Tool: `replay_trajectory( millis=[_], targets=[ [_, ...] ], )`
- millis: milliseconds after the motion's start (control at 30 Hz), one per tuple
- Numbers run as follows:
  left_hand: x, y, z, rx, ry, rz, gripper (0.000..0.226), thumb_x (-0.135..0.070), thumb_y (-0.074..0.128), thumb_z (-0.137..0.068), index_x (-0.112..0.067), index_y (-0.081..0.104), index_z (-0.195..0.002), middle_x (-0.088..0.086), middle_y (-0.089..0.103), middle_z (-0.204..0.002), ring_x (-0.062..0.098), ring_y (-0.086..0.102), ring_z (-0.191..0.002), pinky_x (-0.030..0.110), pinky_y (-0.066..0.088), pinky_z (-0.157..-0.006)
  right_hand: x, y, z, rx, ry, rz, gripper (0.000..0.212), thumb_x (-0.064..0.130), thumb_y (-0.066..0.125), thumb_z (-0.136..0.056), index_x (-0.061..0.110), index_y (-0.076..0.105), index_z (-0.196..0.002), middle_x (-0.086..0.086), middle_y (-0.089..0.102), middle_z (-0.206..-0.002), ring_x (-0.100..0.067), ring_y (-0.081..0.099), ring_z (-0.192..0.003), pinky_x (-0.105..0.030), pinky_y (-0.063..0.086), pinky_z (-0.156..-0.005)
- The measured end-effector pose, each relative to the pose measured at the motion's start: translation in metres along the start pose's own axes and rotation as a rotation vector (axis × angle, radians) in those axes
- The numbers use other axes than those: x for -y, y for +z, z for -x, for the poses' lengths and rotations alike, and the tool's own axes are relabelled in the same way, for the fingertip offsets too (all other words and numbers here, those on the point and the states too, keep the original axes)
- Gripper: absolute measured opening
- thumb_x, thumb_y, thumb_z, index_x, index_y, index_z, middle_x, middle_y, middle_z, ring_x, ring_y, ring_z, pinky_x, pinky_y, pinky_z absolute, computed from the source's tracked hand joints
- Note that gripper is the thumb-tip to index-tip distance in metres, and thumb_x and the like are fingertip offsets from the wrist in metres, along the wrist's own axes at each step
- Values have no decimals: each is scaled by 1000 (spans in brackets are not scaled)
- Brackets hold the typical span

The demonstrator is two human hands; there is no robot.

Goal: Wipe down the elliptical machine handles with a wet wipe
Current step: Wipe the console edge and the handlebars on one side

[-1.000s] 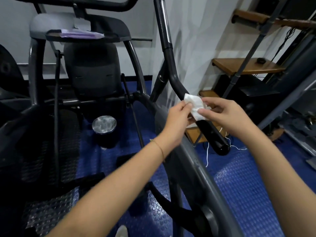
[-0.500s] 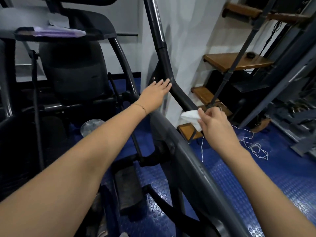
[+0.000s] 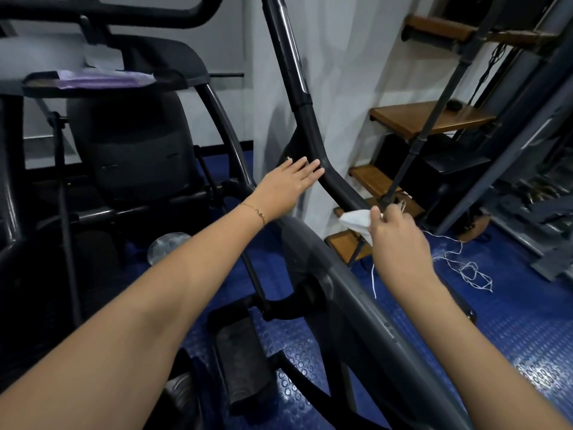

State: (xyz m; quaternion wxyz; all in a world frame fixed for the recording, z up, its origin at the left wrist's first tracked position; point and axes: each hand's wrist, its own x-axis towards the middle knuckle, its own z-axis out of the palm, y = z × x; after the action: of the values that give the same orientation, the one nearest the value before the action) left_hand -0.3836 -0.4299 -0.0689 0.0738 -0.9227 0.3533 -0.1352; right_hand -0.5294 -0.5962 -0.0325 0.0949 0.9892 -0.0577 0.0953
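Head view: the left hand point(image 3: 285, 187) is lying straight-fingered against the handle point(image 3: 310, 128), the right hand point(image 3: 400, 243) is pinching the wet wipe point(image 3: 356, 220), and the console tray point(image 3: 181, 78) is holding a purple packet point(image 3: 102, 78).

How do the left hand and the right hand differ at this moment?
The left hand has straight fingers at the bend of the black handle; the right hand has curled fingers pinching the white wipe. The left hand is higher and holds nothing; the right hand is lower along the handle. Both are bare and near the same handle.
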Motion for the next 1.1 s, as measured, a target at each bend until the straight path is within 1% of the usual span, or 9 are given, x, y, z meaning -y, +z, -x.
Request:
replay_trajectory(
  millis=[133, 267, 533, 733, 833, 900, 933, 1033, 1100],
  targets=[
    [16, -4, -5, -52, 49, -42, 71, 4, 33, -91, -16, 2, -152, 3, 2, -159, 20, 3, -147, 33, 4, -119, 15, 7, -18, -93, -8, 54, 41, -9, 74, -63, -16, 62, -103, -24, 60, -84, -37, 60, -67, -36, 49, -50],
    [49, -25, -25, -169, -109, 22, 71, 6, 34, -90, -10, 2, -151, 9, -3, -159, 20, 4, -147, 32, 6, -120, 42, 13, -76, -70, -64, -24, 35, 4, 40, -95, -4, 42, -130, -15, 48, -120, -31, 51, -107, -34, 47, -80],
    [82, -48, -54, -236, -229, 162, 71, 9, 31, -91, -9, 0, -151, 7, -9, -158, 19, 15, -145, 24, 35, -104, 76, 9, -154, -170, 9, -229, 28, -1, 38, -95, -1, 47, -122, -15, 52, -117, -28, 55, -103, -31, 47, -81],
    [89, -44, -56, -253, -216, 262, 71, 9, 33, -89, -13, 7, -151, 2, -2, -159, 15, 26, -141, 24, 33, -99, 90, 3, -201, -400, -23, -382, 40, 12, 39, -99, 1, 37, -138, -15, 49, -123, -28, 49, -109, -32, 44, -84],
    [98, -47, -59, -267, -270, 500, 73, 7, 33, -89, -19, 4, -152, 6, 38, -147, 20, 56, -88, 28, 43, -66, 96, 0, -220, -547, -50, -449, 38, 11, 49, -96, 1, 48, -133, -18, 54, -116, -32, 52, -102, -33, 45, -74],
    [102, -47, -59, -318, -352, 734, 73, 3, 32, -92, -22, -2, -151, 4, 62, -105, 13, 43, -59, 25, 36, -52, 99, -5, -228, -651, -123, -478, 32, 6, 60, -88, 1, 60, -120, -20, 59, -107, -35, 55, -94, -34, 47, -67],
    [102, -42, -58, -334, -412, 864, 72, 1, 31, -93, -24, -4, -151, -6, 56, -86, 8, 41, -57, 22, 36, -52, 100, -7, -232, -682, -153, -478, 29, 5, 64, -84, 1, 64, -113, -20, 60, -104, -36, 56, -92, -35, 48, -64],
    [84, -24, -50, -306, -528, 1218, 71, 2, 32, -93, -21, 2, -152, -10, 50, -102, 5, 52, -76, 15, 43, -70, 99, -14, -249, -736, -205, -418, 25, 0, 72, -74, 5, 72, -98, -19, 63, -93, -40, 57, -81, -35, 48, -59],
    [64, -16, -46, -231, -496, 1305, 65, 3, 34, -94, -16, 12, -152, 4, 45, -137, 14, 51, -119, 16, 37, -99, 97, -24, -265, -764, -258, -417, 23, -1, 72, -72, 7, 73, -93, -19, 62, -85, -38, 56, -74, -35, 47, -56]
  ],
)
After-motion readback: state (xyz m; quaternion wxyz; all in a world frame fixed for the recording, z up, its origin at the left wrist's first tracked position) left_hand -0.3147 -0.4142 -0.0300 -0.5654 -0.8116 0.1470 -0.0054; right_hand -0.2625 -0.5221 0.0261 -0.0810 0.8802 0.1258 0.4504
